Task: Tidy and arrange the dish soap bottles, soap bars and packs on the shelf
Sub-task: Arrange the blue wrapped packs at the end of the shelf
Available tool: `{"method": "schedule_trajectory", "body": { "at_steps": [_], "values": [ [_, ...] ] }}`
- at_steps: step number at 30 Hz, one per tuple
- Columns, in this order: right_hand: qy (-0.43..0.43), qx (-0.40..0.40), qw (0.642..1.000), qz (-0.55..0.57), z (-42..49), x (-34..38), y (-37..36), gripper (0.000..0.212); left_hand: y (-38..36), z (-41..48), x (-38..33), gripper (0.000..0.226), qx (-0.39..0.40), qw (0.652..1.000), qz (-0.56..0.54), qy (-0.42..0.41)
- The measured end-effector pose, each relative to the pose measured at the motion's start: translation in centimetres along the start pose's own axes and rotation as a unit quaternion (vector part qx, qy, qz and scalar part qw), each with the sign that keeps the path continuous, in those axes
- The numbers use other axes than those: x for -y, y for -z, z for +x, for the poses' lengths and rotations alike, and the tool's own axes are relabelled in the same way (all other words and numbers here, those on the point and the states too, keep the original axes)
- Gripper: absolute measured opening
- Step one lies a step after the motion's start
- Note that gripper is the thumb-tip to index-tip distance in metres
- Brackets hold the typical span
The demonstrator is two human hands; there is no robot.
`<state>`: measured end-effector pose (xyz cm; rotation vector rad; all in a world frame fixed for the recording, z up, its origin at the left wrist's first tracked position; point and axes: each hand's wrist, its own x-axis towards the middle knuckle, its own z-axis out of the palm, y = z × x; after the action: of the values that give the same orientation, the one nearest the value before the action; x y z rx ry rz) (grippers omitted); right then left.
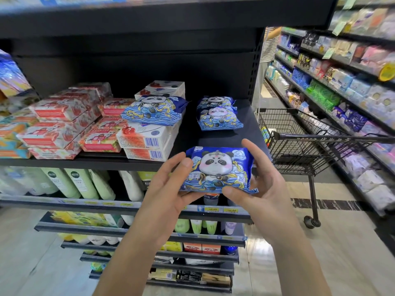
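A blue panda-print pack [218, 168] is held in front of the black shelf [245, 122], just below its front edge. My left hand [168, 189] grips its left side, thumb on top. My right hand [258, 189] grips its right side and bottom edge. On the shelf, two more panda packs [218, 114] are stacked at the right. Another panda pack [152, 110] lies on white soap boxes [147, 137]. Red-and-white soap packs [62, 122] are piled to the left.
A black shopping trolley [303, 144] stands right of the shelf in the aisle. Green and white bottles [81, 182] fill the shelf below. Further lower shelves hold tubes and boxes. A stocked shelf wall [342, 86] runs along the right.
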<state>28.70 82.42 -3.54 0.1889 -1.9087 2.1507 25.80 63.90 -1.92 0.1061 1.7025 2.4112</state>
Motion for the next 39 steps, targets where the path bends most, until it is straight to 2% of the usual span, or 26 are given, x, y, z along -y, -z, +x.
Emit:
{"method": "schedule_trajectory", "body": {
  "at_steps": [4,6,9,11,14,19,21,22,25,27,28,29,33,39],
  "values": [
    [0.048,0.034,0.998,-0.012,0.3,-0.9,0.1,0.093,-0.1,0.4,0.3,0.060,-0.023,1.000,0.005,-0.016],
    [0.091,0.038,0.991,-0.089,0.5,-1.1,0.6,0.090,0.0,0.6,0.3,0.063,-0.029,0.999,0.017,-0.031],
    [0.169,0.053,0.938,-0.298,1.1,-1.0,1.6,0.086,0.1,0.8,0.3,0.063,-0.036,0.997,0.039,-0.051],
    [0.199,0.066,0.899,-0.385,1.8,-0.7,1.9,0.083,0.1,1.0,0.3,0.061,-0.033,0.997,0.052,-0.056],
    [0.210,0.063,0.884,-0.414,2.8,-0.1,2.2,0.079,-0.1,1.6,0.1,0.058,-0.028,0.994,0.079,-0.069],
    [0.199,0.042,0.909,-0.364,5.1,1.5,3.1,0.075,0.0,3.6,-0.2,0.053,-0.012,0.977,0.179,-0.116],
    [0.184,0.030,0.920,-0.344,6.4,2.4,3.4,0.073,0.6,4.4,0.2,0.046,0.001,0.955,0.258,-0.143],
    [0.181,0.021,0.924,-0.336,7.3,3.0,3.5,0.071,1.0,4.8,0.6,0.047,0.004,0.934,0.322,-0.156],
    [0.167,-0.011,0.934,-0.316,10.3,4.3,3.1,0.070,2.1,6.4,1.9,0.056,0.015,0.821,0.529,-0.212],
    [0.151,-0.012,0.942,-0.300,12.7,4.9,2.2,0.072,2.6,7.6,2.9,0.059,0.035,0.754,0.609,-0.244],
    [0.140,-0.008,0.946,-0.292,14.0,5.1,1.7,0.073,2.9,8.2,3.3,0.058,0.037,0.731,0.631,-0.256],
    [0.131,-0.003,0.949,-0.287,15.4,5.2,1.0,0.073,3.1,8.6,3.6,0.056,0.033,0.721,0.640,-0.263],
    [0.121,0.029,0.945,-0.302,21.1,4.7,-2.2,0.076,3.4,9.0,4.1,0.049,0.012,0.736,0.609,-0.296],
    [0.083,0.098,0.934,-0.333,26.7,4.4,-6.9,0.077,3.6,9.4,4.9,0.046,-0.006,0.729,0.605,-0.320]
  ]
}}
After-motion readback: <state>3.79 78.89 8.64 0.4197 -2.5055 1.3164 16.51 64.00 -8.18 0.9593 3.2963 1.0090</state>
